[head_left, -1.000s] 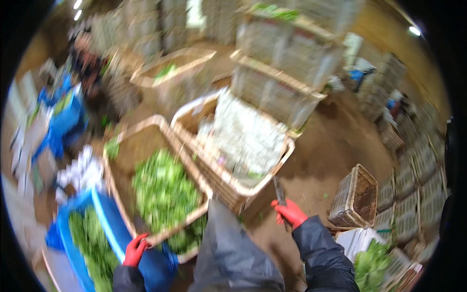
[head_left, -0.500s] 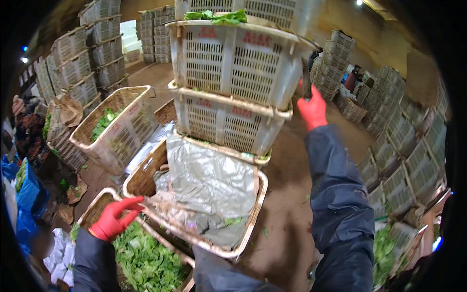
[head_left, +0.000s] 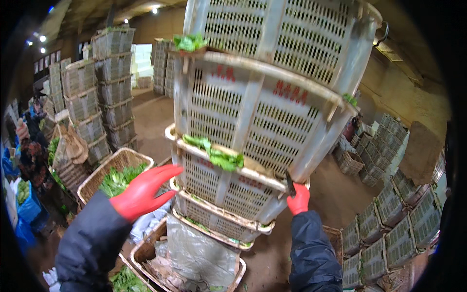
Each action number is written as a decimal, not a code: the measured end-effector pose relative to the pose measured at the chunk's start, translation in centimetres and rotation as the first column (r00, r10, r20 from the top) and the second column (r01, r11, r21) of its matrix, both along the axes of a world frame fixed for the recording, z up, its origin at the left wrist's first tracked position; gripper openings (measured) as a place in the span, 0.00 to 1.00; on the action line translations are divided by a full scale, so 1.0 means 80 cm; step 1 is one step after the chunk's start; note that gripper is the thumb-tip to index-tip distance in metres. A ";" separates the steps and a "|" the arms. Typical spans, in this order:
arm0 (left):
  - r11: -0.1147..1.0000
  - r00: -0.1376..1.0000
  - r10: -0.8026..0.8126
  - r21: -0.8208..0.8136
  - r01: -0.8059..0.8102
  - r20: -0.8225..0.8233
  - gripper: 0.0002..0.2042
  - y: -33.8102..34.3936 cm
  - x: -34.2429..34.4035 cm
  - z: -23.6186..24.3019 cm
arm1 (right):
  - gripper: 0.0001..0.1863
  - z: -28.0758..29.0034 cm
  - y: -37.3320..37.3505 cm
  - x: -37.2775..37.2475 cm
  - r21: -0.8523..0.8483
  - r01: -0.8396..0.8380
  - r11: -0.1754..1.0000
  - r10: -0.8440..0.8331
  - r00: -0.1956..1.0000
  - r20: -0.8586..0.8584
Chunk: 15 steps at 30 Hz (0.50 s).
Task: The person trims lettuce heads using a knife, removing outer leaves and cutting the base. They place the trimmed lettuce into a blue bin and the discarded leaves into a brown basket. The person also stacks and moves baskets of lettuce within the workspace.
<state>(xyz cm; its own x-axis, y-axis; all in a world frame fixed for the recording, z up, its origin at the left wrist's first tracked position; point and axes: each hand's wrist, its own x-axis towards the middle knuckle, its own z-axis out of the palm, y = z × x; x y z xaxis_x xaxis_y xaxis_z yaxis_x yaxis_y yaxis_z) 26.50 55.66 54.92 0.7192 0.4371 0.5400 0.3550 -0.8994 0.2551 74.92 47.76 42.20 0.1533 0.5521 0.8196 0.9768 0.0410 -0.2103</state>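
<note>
Both my hands wear red gloves. My left hand (head_left: 144, 191) is open and empty, its fingers stretched to the right, close to the left side of the crate stack. At the stack's right side, my right hand (head_left: 298, 198) is closed around a dark, narrow tool (head_left: 290, 185), its exact kind unclear. That tool reaches up to the rim of a slatted white plastic crate (head_left: 219, 182). A larger-looking slatted crate (head_left: 241, 117) leans above it, with another crate (head_left: 272, 34) on top. Green leaves (head_left: 226, 159) stick out between the crates.
Below the stack sits a crate holding a grey plastic sheet (head_left: 199, 253). Leafy greens (head_left: 121, 179) fill part of a crate on the left. Tall crate stacks stand at the far left (head_left: 114, 82) and along the right (head_left: 377, 228). A person (head_left: 34, 146) is at the left edge.
My view has tilted up toward the stack. My left hand has left the lower crate's rim and risen beside the stack. My right hand is now lower against the stack, still gripping the dark tool.
</note>
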 end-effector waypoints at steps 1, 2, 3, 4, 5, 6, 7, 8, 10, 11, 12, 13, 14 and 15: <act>0.997 0.998 -0.056 0.049 0.055 0.021 0.28 0.013 0.035 0.044 | 0.18 0.013 -0.003 0.000 -0.017 -0.012 1.000 0.012 1.000 -0.003; 0.980 0.991 -0.133 0.155 0.128 0.026 0.30 0.022 0.077 0.086 | 0.18 0.016 -0.012 0.009 -0.042 -0.008 0.999 0.007 1.000 -0.009; 0.947 0.983 -0.181 0.270 0.175 -0.003 0.31 0.032 0.108 0.125 | 0.23 0.007 -0.010 0.029 -0.079 0.022 0.997 -0.021 1.000 0.022; 0.919 0.994 -0.100 0.379 0.106 -0.036 0.32 0.039 0.118 0.160 | 0.23 0.027 -0.001 -0.005 -0.201 -0.075 0.977 0.069 0.997 -0.037; 0.888 0.999 -0.029 0.458 0.033 -0.015 0.32 0.056 0.131 0.183 | 0.23 0.011 0.019 -0.008 -0.137 -0.104 0.985 0.098 0.994 -0.051; 0.845 0.999 0.011 0.534 -0.026 0.031 0.32 0.081 0.135 0.199 | 0.22 -0.014 0.038 -0.013 -0.079 -0.129 0.988 0.125 0.990 -0.058; 0.816 0.993 0.035 0.571 -0.095 0.115 0.32 0.105 0.152 0.215 | 0.21 -0.009 0.036 -0.018 -0.104 -0.155 0.982 0.147 0.986 -0.082; 0.783 0.978 0.039 0.602 -0.157 0.205 0.32 0.120 0.174 0.231 | 0.21 -0.001 0.029 -0.022 -0.124 -0.169 0.978 0.157 0.982 -0.102; 0.886 0.977 0.112 0.427 -0.182 0.184 0.30 0.143 0.224 0.248 | 0.23 0.005 0.015 0.008 -0.284 -0.198 0.938 0.179 0.980 -0.090; 0.927 0.977 0.155 0.320 -0.195 0.146 0.29 0.152 0.243 0.248 | 0.27 0.016 0.005 0.018 -0.395 -0.258 0.882 0.240 0.966 -0.097; 0.910 0.974 0.168 0.355 -0.213 0.154 0.28 0.158 0.258 0.247 | 0.30 0.030 -0.006 0.028 -0.498 -0.314 0.808 0.299 0.948 -0.112; 0.890 0.969 0.183 0.391 -0.235 0.167 0.26 0.161 0.271 0.248 | 0.31 0.051 -0.023 0.041 -0.543 -0.390 0.744 0.349 0.919 -0.182; 0.863 0.961 0.220 0.427 -0.271 0.165 0.25 0.167 0.271 0.247 | 0.31 0.092 -0.039 0.024 -0.644 -0.346 0.682 0.287 0.937 -0.200; 0.844 0.956 0.224 0.453 -0.288 0.192 0.23 0.171 0.269 0.246 | 0.30 0.142 -0.055 -0.001 -0.731 -0.324 0.601 0.235 0.945 -0.226</act>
